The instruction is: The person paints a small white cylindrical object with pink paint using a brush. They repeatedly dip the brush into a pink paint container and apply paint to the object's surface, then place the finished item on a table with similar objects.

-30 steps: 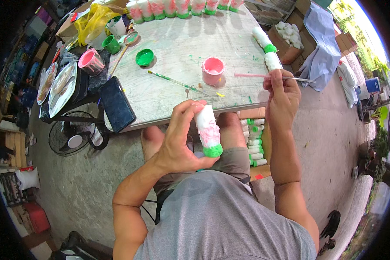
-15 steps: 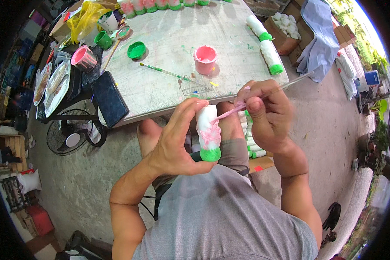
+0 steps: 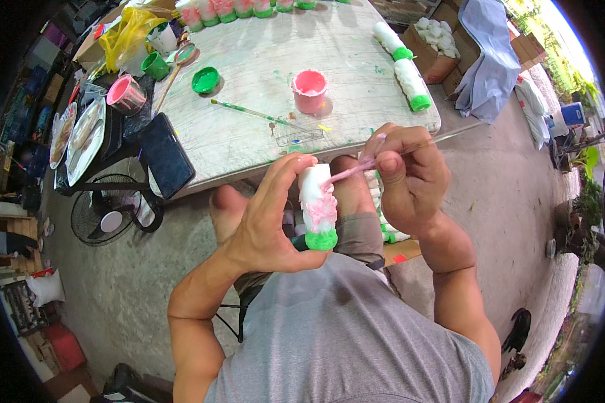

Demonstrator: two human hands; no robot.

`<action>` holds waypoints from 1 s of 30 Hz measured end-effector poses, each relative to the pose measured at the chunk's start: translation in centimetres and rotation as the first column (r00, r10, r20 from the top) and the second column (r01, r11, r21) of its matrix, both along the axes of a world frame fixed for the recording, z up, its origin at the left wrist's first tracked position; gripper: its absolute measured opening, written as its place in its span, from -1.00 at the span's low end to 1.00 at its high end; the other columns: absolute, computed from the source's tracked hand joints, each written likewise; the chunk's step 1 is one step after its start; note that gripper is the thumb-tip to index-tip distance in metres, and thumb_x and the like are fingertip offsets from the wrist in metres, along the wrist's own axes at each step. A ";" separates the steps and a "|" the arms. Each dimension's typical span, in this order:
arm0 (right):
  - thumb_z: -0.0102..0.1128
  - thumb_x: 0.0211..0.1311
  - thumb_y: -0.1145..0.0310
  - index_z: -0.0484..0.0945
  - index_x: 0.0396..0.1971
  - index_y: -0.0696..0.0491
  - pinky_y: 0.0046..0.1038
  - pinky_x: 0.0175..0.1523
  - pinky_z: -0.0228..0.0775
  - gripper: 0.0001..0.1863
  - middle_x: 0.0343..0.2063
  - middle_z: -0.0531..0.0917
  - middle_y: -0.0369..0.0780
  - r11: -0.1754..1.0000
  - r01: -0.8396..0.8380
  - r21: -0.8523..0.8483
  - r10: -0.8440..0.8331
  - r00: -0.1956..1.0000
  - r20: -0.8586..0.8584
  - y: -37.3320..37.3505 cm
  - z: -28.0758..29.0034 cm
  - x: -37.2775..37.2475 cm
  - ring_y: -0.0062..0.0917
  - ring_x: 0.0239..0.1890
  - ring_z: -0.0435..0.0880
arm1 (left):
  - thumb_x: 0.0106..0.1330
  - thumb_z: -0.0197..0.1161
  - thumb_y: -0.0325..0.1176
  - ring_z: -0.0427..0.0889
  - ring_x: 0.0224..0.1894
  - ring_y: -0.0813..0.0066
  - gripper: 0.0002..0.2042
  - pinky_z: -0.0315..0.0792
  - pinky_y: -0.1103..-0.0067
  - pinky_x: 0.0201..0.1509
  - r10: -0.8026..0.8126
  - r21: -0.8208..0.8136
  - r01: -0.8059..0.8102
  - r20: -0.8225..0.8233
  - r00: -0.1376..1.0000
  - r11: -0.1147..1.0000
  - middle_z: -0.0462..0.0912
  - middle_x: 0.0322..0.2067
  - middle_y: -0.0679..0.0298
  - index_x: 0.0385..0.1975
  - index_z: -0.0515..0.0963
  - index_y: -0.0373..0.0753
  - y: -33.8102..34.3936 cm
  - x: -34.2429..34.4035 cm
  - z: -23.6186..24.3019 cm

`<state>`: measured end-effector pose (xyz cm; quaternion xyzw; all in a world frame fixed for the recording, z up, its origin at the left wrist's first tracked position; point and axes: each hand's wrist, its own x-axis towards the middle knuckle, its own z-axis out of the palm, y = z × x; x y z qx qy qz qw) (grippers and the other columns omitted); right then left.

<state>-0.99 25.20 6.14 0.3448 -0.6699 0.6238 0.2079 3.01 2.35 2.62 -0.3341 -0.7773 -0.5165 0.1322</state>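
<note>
Between the thumb and fingers of my left hand (image 3: 262,221) is a white textured cylinder (image 3: 319,205), upright, with a bright green base and pink paint over its middle. My thumb is under the base, and fingertips press the top rim. In my right hand (image 3: 413,171) I pinch a paintbrush (image 3: 351,170) whose handle is smeared with pink; its tip touches the upper side of the cylinder, where white meets pink. A cup of pink paint (image 3: 309,92) stands on the table beyond my hands.
On the white table (image 3: 249,148) lie a second paintbrush (image 3: 255,113), a green paint lid (image 3: 206,80) and two white-and-green cylinders (image 3: 410,84). Painted cylinders (image 3: 225,9) line the far edge. A phone (image 3: 167,154) rests at the left, above a black fan (image 3: 111,211). A box (image 3: 437,50) holds white pieces.
The table scene has shifted slightly left in view. The cylinder stays in my left hand, and the brush tip remains against its upper part with little movement.
</note>
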 end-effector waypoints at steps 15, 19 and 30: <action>0.21 0.57 0.35 0.50 -0.20 0.20 -0.62 -0.25 0.47 -0.79 -0.40 0.68 -0.26 0.995 0.062 -0.082 -0.041 0.970 0.241 0.2 -0.3 0.4 -0.73 -0.36 0.58 | -0.25 0.67 -0.32 0.50 0.33 0.06 0.09 0.32 0.25 0.46 0.005 -0.019 -0.005 0.033 0.999 1.000 0.49 0.24 -0.08 0.41 0.25 -0.45 -0.2 0.3 -0.1; 0.21 0.58 0.34 0.50 -0.21 0.20 -0.63 -0.23 0.46 -0.79 -0.40 0.68 -0.28 0.997 0.077 0.025 -0.081 0.978 0.194 0.3 -0.6 0.1 -0.74 -0.35 0.57 | -0.24 0.67 -0.32 0.49 0.34 0.05 0.08 0.31 0.24 0.47 0.011 -0.040 -0.011 0.019 1.000 0.999 0.48 0.26 -0.07 0.41 0.25 -0.44 -0.1 0.3 0.0; 0.18 0.59 0.36 0.48 -0.21 0.20 -0.60 -0.22 0.47 -0.80 -0.39 0.67 -0.26 0.995 0.099 -0.024 -0.093 0.977 0.194 0.5 -1.1 0.1 -0.71 -0.34 0.59 | -0.28 0.69 -0.32 0.55 0.30 0.08 0.12 0.36 0.27 0.43 0.016 0.011 -0.016 0.002 1.000 1.000 0.49 0.24 -0.06 0.42 0.22 -0.43 0.0 0.3 -0.7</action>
